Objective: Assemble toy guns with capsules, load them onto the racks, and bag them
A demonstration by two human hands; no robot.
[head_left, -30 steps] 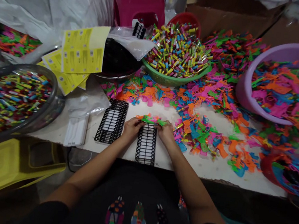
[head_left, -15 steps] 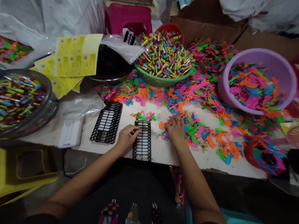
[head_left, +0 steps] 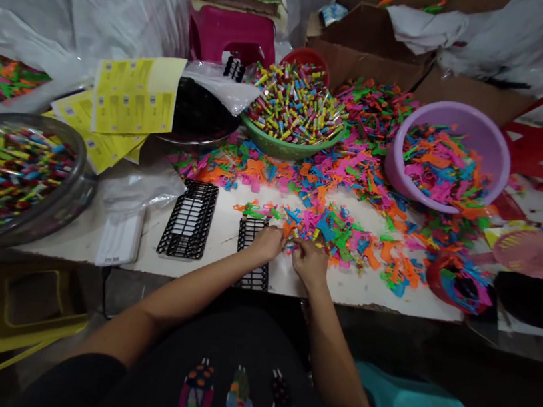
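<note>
My left hand (head_left: 268, 245) is closed over the upper right part of a black plastic rack (head_left: 253, 278), its fingertips at a small orange toy gun (head_left: 289, 228). Close on the right, my right hand (head_left: 310, 263) pinches with thumb and forefinger; what lies between them is too small to make out. Small green and pink toy guns (head_left: 270, 211) lie across the rack's far end. Beyond my right hand spreads a loose pile of colourful plastic toy guns (head_left: 342, 237). A stack of similar black racks (head_left: 189, 220) lies to the left.
A green basin (head_left: 287, 146) of small colourful tubes stands at the back, with a purple tub (head_left: 498, 154) of toy guns to its right. At left are a clear basin (head_left: 82, 163), yellow label sheets (head_left: 134, 100) and a white box (head_left: 119, 239). A red bowl (head_left: 435, 277) sits right.
My left hand has moved right, off the rack's left edge to the orange toy gun. My right hand has drawn slightly nearer me, its fingers now pinched. The view has shifted a little.
</note>
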